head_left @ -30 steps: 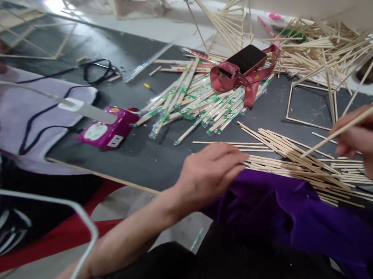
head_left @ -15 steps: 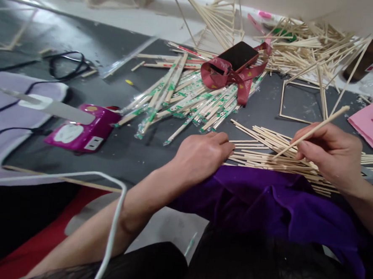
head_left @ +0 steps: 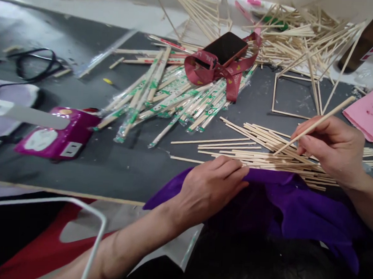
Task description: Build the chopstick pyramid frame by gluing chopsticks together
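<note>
My right hand [head_left: 331, 150] is closed around a wooden chopstick [head_left: 316, 124], held slanted with its lower end over a pile of loose chopsticks [head_left: 268, 144]. At the front edge of the pile, my left hand [head_left: 213, 185] is closed over the edge of a purple cloth [head_left: 271, 199]. Its fingertips are hidden, so I cannot tell what it pinches. The cloth hangs over the table's front edge onto my lap. A few single chopsticks lie left of the pile, beyond my left hand.
Paper-wrapped chopsticks [head_left: 163, 98] lie behind, with a phone [head_left: 225, 49] and red ribbon strap on top. A square stick frame [head_left: 274, 94] stands behind the pile. A purple power adapter [head_left: 60, 132], a brown bottle [head_left: 366, 39] and pink paper [head_left: 369, 115] are around.
My left hand has moved right and toward me, uncovering single chopsticks on the table. More purple cloth shows at the left. My right hand still holds its chopstick. The view has shifted slightly.
</note>
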The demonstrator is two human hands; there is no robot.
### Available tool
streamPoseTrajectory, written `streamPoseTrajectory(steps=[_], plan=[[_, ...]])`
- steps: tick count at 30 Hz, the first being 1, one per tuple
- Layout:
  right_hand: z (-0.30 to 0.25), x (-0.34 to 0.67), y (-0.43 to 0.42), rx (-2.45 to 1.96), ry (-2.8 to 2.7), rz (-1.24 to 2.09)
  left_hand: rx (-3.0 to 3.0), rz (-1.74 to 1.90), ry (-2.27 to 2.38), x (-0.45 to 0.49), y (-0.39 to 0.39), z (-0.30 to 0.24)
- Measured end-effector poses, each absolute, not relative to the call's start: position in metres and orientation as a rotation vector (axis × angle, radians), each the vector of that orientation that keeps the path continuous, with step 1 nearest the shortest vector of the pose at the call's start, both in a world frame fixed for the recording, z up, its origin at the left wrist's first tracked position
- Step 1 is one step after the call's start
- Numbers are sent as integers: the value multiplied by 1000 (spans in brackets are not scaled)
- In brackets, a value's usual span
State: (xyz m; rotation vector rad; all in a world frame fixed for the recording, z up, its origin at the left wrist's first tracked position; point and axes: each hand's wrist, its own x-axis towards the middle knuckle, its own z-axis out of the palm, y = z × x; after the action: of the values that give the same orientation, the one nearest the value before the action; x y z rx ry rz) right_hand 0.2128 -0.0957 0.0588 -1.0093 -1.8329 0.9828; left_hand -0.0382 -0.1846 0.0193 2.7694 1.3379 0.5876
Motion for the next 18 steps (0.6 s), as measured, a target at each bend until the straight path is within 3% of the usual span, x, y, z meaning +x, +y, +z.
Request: streamPoseTrajectory(steps=[5, 12, 18], plan=[[61, 215, -94, -997, -1795, 954, 2735, 643, 1352, -42, -177, 17], [59, 218, -94, -1004, -1834, 962, 2744, 224, 1530, -47, -147, 15], [59, 219, -91, -1037, -1813, 951, 2767, 320, 1573, -45, -146, 12]])
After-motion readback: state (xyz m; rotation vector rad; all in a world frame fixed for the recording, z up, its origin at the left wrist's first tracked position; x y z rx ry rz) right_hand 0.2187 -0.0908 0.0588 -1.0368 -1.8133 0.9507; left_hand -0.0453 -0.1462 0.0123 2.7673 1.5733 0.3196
